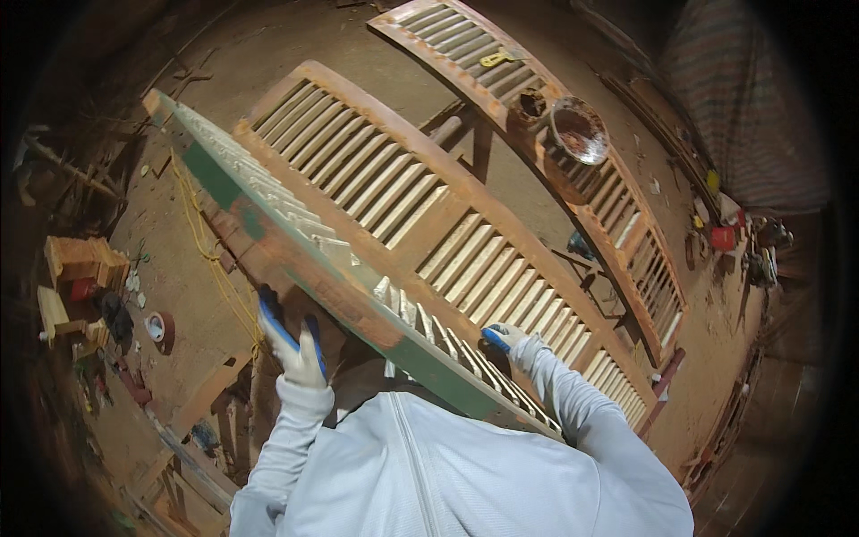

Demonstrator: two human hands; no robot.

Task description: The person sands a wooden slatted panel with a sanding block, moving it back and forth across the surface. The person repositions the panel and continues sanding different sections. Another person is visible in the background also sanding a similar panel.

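Observation:
My left hand (302, 351), in a white glove with a blue palm, has its fingers apart close to the green-and-brown edge of a tilted louvered shutter (349, 304). Paint on that edge is worn through to brown in places. My right hand (506, 338), gloved alike, reaches over the tilted shutter. Its fingers are pressed together by the pale slats of a second louvered shutter (407, 201), which lies beyond it with a bare reddish-brown frame. What the right fingers grip, if anything, is hidden.
A third louvered shutter (617, 242) lies farther off, carrying a round basin (579, 132), a small dark pot (532, 103) and a yellow-handled scraper (497, 59). Yellow rope (210, 255) hangs at the left. A wooden stool-like piece (85, 259) and a tape roll (159, 328) are on the dirt floor.

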